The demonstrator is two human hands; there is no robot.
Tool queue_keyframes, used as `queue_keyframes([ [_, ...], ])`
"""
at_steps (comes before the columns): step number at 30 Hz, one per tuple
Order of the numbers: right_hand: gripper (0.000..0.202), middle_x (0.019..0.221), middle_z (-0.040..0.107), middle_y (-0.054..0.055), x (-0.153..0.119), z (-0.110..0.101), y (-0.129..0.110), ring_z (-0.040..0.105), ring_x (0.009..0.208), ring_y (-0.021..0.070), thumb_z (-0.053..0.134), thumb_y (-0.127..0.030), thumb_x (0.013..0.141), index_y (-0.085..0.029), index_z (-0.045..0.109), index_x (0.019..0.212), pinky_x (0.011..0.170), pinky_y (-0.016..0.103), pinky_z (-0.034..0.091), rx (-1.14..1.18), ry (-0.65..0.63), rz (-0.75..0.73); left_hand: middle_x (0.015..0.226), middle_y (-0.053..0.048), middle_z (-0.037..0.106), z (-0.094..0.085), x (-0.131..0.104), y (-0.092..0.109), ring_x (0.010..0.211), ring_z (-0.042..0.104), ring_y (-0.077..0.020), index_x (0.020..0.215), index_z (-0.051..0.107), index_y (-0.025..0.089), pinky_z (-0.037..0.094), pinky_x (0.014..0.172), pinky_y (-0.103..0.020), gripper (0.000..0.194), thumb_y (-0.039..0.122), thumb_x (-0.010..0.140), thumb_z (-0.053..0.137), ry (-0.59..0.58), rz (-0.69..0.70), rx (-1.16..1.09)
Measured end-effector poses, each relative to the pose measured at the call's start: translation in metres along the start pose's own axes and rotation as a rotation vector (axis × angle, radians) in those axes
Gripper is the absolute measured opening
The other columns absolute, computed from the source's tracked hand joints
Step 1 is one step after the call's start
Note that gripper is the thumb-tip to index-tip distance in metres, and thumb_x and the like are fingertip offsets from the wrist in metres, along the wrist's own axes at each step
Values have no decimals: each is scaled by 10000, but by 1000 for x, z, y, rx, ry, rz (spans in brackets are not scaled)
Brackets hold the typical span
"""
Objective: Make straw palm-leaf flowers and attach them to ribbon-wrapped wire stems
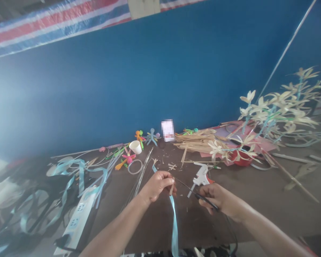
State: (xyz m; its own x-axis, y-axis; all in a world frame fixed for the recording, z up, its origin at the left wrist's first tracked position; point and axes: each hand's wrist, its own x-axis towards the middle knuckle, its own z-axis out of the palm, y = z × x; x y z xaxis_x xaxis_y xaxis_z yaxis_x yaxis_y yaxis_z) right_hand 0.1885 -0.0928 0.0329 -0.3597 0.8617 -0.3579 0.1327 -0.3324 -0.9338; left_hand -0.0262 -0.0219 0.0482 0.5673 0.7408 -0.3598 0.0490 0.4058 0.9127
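My left hand (160,185) is closed, pinching a narrow tan strip (171,190) between thumb and fingers. From the strip's lower end a light blue ribbon (174,223) hangs past the table edge. A short blue piece with pale, frayed tips (154,167) sticks out above this hand. My right hand (212,198) is closed on a slim dark tool with a black handle (208,202). Its thin tip points left and reaches the fingers of my left hand; its exact kind is unclear. Just behind my right hand lies a white glue gun (202,175).
Dried tan leaf strips (196,141) lie at the back, beside pale flowers (278,110) on blue stems. A white cup (135,147), a clear ring (135,166) and fuzzy figures (152,136) stand left of centre. A power strip (79,217) and ribbons (81,175) lie left.
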Motion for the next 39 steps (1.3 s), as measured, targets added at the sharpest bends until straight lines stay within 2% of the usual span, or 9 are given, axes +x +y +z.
queue_keyframes([
  [6, 256, 425, 474, -54, 1, 4, 3, 367, 385, 39, 591, -351, 655, -149, 460, 570, 400, 172, 212, 16, 46, 11, 569, -10, 587, 2, 2, -6, 504, 555, -123, 700, 532, 143, 439, 529, -261, 90, 209, 645, 560, 119, -10, -78],
  [11, 274, 421, 477, -50, 5, 8, 11, 399, 391, 51, 613, -367, 629, -150, 461, 560, 400, 169, 236, -22, 110, 5, 506, 24, 514, 5, 5, -14, 431, 489, -87, 672, 520, 144, 380, 437, -206, 85, 205, 635, 566, 166, 18, -116],
  [17, 288, 414, 474, -52, 6, 11, 17, 408, 386, 57, 604, -390, 633, -158, 453, 553, 397, 173, 243, -28, 139, -2, 521, 29, 511, 9, 8, -19, 424, 474, -82, 687, 529, 151, 383, 433, -213, 126, 257, 634, 571, 243, 13, -124],
  [39, 308, 402, 472, -50, 6, 9, 20, 400, 370, 54, 615, -419, 616, -158, 466, 550, 381, 171, 230, -57, 106, 19, 475, 46, 456, 9, 5, -17, 398, 420, -68, 653, 543, 142, 391, 410, -205, 119, 246, 607, 578, 279, 22, -64],
])
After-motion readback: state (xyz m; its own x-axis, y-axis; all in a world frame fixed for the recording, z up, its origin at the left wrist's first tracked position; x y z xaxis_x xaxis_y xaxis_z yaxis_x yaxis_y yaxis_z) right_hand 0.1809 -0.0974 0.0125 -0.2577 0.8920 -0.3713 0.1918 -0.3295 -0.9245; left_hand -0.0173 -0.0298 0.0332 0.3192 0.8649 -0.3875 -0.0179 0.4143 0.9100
